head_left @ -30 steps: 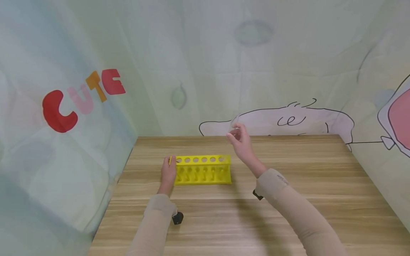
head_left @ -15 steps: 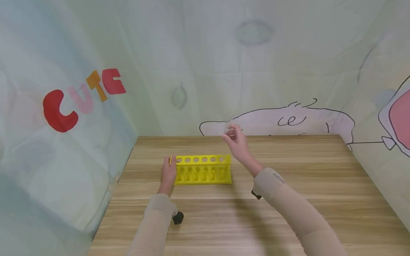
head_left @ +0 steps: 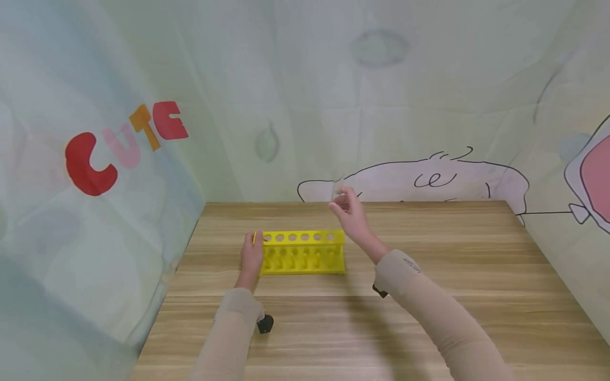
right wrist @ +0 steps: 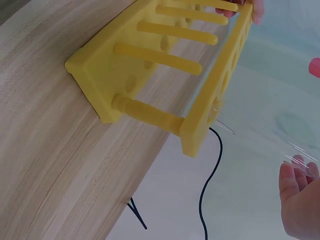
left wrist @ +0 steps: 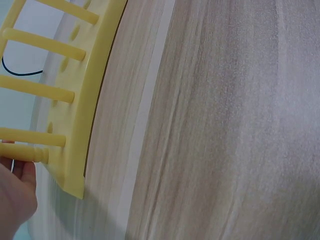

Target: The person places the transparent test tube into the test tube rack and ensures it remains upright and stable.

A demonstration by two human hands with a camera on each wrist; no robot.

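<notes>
A yellow test tube rack stands upright on the wooden table, a row of holes along its top bar. My left hand grips its left end, with fingers around the end post in the left wrist view. Above and behind the rack's right end, my right hand pinches a clear test tube near its upper end. The right wrist view shows the tube's lower end right at the hole nearest the rack's right end. Being transparent, the tube is faint in the head view.
The wooden table reaches back to a printed cloth wall, with more cloth on both sides. A dark cable hangs beyond the table edge in the right wrist view. Black wrist cameras sit under both sleeves.
My right hand has moved a little to the left with the test tube, closer over the rack's right end. My left hand and the rack have stayed in place.
</notes>
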